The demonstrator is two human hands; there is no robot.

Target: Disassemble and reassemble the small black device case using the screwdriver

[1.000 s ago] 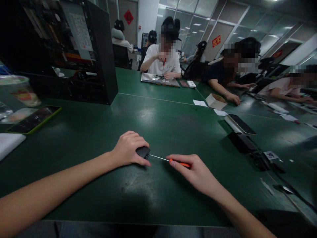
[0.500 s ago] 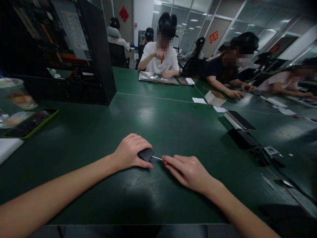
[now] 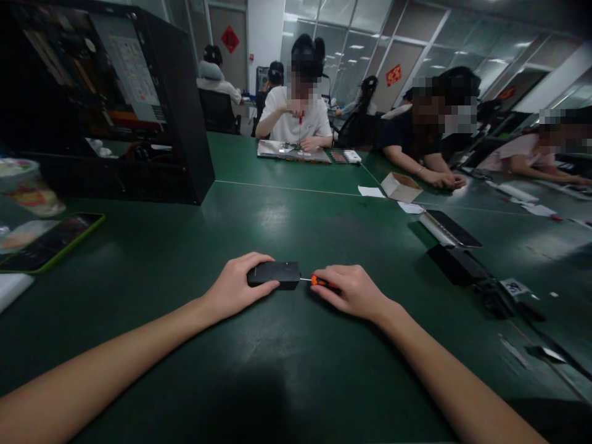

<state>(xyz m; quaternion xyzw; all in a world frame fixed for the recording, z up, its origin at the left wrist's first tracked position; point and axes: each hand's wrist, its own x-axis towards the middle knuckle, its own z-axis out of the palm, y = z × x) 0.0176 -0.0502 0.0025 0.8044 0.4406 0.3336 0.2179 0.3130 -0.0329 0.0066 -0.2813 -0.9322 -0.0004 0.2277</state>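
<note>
My left hand (image 3: 244, 280) is closed around one end of a small black rectangular box (image 3: 280, 274), which looks like a power adapter. The box lies low over the green table (image 3: 259, 376), its right end bare. In my right hand (image 3: 354, 288) is a screwdriver (image 3: 319, 281) with an orange and black handle. Its thin metal shaft points left and meets the right end of the box. How far the tip reaches in is too small to tell. My palm hides the back of the handle.
A black open computer case (image 3: 185, 123) stands at the far left. Near it are a green-edged phone (image 3: 55, 240) and a plastic cup (image 3: 30, 191). Black adapters with cables (image 3: 457, 265) and a small cardboard box (image 3: 400, 186) lie right. Across the table a person (image 3: 296, 114) works on a flat panel.
The black box has turned so that its long side shows. My right hand has moved up slightly, and more of the screwdriver handle is visible. The camera view has shifted a little.
</note>
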